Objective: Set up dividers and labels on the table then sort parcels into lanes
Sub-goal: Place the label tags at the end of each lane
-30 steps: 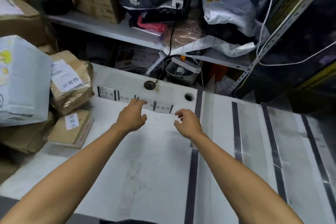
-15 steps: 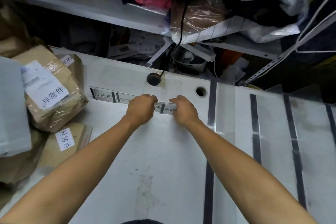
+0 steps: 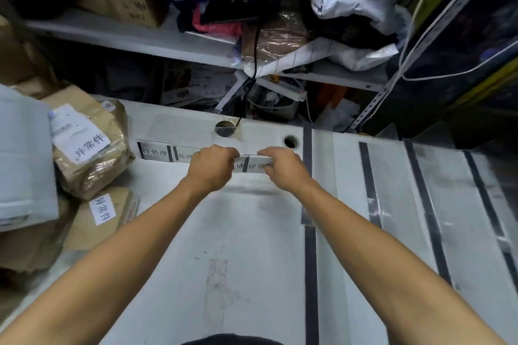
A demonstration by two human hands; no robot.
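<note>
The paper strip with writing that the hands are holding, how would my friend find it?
Look at the white table, near its far edge. A label strip lies there between the left hand and right hand. Unlike the parcels' stickers, it is long, split by dark bars.

I see a white table (image 3: 173, 246) crossed by dark grey stripes (image 3: 310, 274). The label strip (image 3: 157, 152) is white with black characters (black bars between them). Brown parcels (image 3: 92, 159) carry white tags; one parcel (image 3: 22, 159) is pale blue.

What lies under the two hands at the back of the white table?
A strip of white paper labels divided by black bars; the left hand and right hand pinch it. Their fingers cover the middle characters; only end labels read fully.
</note>
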